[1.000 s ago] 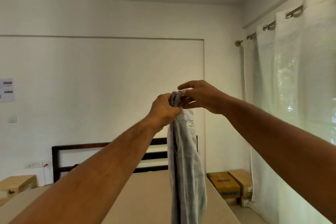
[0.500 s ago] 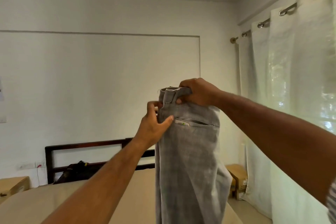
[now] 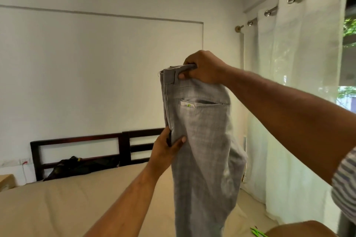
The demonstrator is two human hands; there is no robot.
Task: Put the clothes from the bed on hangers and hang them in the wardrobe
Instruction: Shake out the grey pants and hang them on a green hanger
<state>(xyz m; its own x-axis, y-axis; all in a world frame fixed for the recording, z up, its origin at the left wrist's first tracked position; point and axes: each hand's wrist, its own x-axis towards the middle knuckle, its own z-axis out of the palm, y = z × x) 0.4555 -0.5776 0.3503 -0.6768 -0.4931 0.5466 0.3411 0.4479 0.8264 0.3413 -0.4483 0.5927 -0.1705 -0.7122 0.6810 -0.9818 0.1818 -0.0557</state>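
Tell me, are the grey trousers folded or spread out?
Folded lengthwise, hanging down. The right hand grips the trousers by the doubled waistband; only one back pocket shows, and the left hand pinches the folded edge.

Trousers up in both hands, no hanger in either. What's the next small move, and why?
Probably slide the left hand down the folded edge to line up the legs. The right hand grips the waistband of the grey trousers, which hang doubled lengthwise above the bed, their lower fabric bunched. Neither hand holds a hanger, so neatening the fold likely comes first.
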